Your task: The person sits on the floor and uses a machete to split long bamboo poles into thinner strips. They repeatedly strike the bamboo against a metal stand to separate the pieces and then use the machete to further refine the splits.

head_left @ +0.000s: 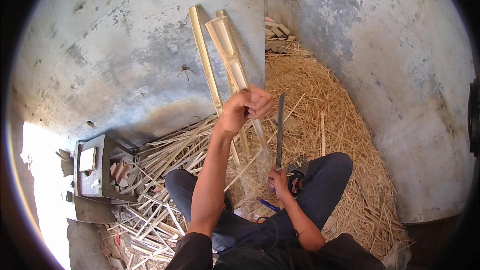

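Observation:
My left hand (246, 110) is raised and closed around a split length of pale bamboo (230, 52), which stands upright in front of me and leans toward the grey wall. Its lower end runs down between my knees. My right hand (277, 180) is lower, near my right knee, gripping the handle of a long flat blade (280, 125) that points straight up beside the bamboo. The blade's edge is close to the bamboo, a little to its right. I sit with both legs in dark trousers spread apart.
A second bamboo strip (204, 55) leans on the wall to the left. Split bamboo slats (165, 155) lie piled on the left floor. Fine shavings (330, 120) heap in the corner. A grey metal stand (95, 170) is at left.

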### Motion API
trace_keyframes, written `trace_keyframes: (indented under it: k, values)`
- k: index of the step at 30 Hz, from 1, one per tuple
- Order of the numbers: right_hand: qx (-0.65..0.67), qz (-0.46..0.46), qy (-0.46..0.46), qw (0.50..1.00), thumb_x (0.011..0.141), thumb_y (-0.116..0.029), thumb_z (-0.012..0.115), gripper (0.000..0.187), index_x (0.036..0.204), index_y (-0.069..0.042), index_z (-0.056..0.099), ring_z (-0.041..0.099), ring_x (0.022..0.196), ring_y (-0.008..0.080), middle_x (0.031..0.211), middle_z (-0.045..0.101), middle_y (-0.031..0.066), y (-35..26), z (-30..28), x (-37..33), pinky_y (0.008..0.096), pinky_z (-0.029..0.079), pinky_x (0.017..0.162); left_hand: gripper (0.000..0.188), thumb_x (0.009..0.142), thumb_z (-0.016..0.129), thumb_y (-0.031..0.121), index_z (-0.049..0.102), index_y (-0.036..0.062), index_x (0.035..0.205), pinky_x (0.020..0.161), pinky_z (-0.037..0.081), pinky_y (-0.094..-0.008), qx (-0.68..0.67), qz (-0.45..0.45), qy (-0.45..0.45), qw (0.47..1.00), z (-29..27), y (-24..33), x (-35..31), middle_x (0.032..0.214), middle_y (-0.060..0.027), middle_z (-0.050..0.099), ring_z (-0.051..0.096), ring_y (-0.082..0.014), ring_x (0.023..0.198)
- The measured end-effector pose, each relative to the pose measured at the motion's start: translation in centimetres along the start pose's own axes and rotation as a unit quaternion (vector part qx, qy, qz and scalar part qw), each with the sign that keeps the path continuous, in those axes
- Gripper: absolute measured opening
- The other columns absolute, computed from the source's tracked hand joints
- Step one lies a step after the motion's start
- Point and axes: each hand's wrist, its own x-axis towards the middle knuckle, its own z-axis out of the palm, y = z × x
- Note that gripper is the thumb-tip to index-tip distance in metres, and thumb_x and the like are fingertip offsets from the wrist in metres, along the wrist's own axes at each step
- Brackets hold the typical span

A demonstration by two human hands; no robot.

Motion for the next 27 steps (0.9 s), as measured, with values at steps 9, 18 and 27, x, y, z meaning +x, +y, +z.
trace_keyframes:
  k: [9,18,27]
  values:
    - [-0.009,0.086,0.054,0.995,0.091,-0.009,0.056,0.013,0.080,-0.011,0.049,0.039,0.046,0.0090,0.060,0.041,-0.0031,3.9,-2.4,0.9,0.0287,0.032,0.044,0.057,0.104,0.054,0.032,0.031,0.0139,0.055,0.049,0.020,-0.0299,0.038,-0.003,0.025,0.999,-0.3,0.1,-1.1,0.050,0.0037,0.027,0.025,-0.0103,0.048]
    - [0.026,-0.044,0.008,0.999,0.092,-0.005,0.058,0.015,0.081,-0.010,0.048,0.040,0.047,0.0073,0.061,0.042,-0.0029,2.0,-0.6,0.2,0.0260,0.031,0.043,0.062,0.109,0.041,0.052,0.034,0.0131,0.061,0.050,0.022,-0.0291,0.041,0.009,0.062,0.997,0.6,0.6,-1.0,0.055,0.0037,0.028,0.026,-0.0097,0.051]
    - [0.046,-0.033,0.054,0.997,0.092,-0.007,0.056,0.019,0.077,-0.012,0.046,0.036,0.046,0.0079,0.060,0.039,-0.0035,1.2,0.9,-0.7,0.0267,0.028,0.043,0.064,0.107,0.039,0.060,0.031,0.0140,0.063,0.051,0.022,-0.0283,0.077,-0.012,0.020,0.997,1.3,0.2,-1.0,0.056,0.0044,0.026,0.026,-0.0094,0.052]
